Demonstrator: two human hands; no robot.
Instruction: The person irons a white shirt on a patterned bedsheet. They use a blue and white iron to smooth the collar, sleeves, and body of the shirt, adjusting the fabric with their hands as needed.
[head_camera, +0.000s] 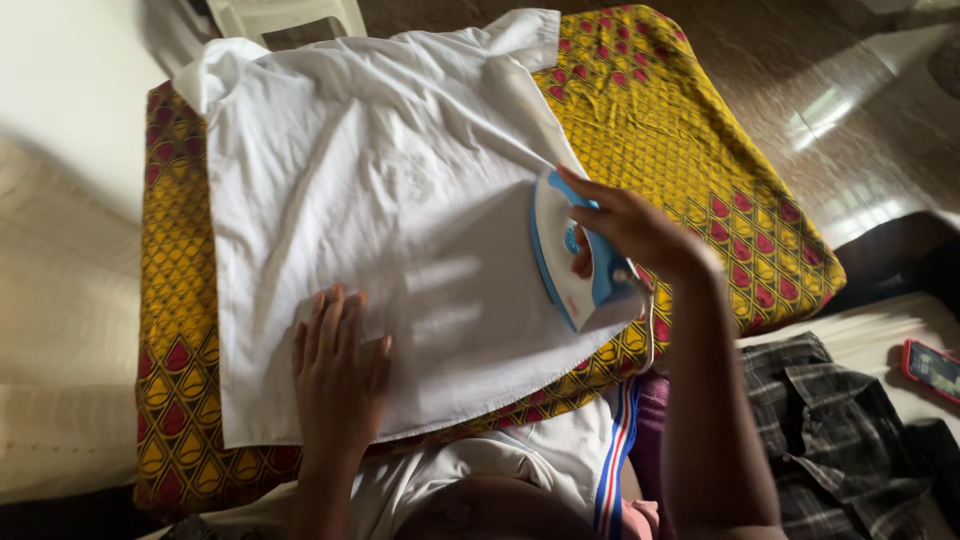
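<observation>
Left hand (338, 372): flat, fingers spread, pressing the white shirt (380, 190).
Right hand (630, 228): gripping the blue-and-white iron (572, 262) on the shirt.
Worktop (700, 170): yellow patterned cloth.

You are in a home, ironing on a makeshift board: a low table draped in a yellow and red patterned cloth (690, 150), a white shirt (400, 190) spread across it. A cream sofa cushion (60, 330) lies to the left, a plaid shirt (830, 430) and a phone (932, 368) on a cushion to the near right, glossy floor tiles (850, 110) beyond, far right.
</observation>
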